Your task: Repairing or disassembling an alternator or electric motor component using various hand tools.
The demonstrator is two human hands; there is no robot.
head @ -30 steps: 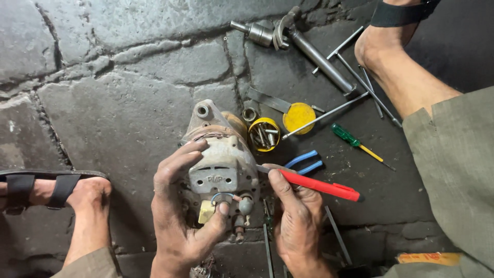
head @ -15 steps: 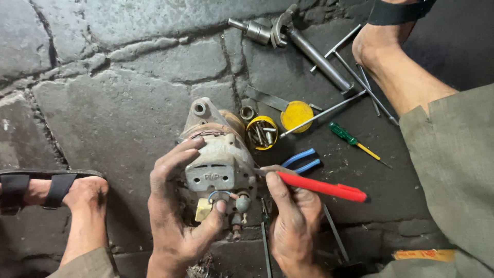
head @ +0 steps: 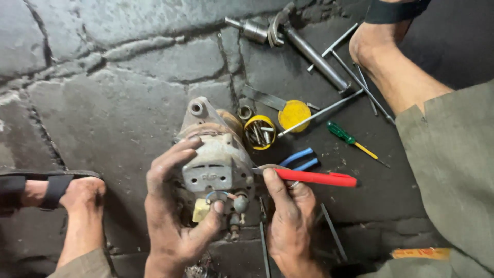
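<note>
A grimy grey metal alternator-like unit (head: pixel 216 154) stands on the stone floor between my feet. My left hand (head: pixel 175 211) wraps around its left side, fingers on top and thumb pressing near a small cream part (head: pixel 201 210) and a blue wire at its near end. My right hand (head: pixel 285 216) grips red-handled pliers (head: pixel 314 177) whose jaws touch the unit's right side.
Behind the unit lie a yellow cup of small metal parts (head: pixel 260 132), a yellow lid (head: pixel 294 114), blue-handled pliers (head: pixel 301 158), a green screwdriver (head: pixel 350 139), thin rods and a heavy wrench (head: pixel 298 41). My sandalled feet (head: pixel 51 193) flank the spot.
The view has shifted slightly; both hands keep the same hold on the unit and the pliers, with only small adjustments.
</note>
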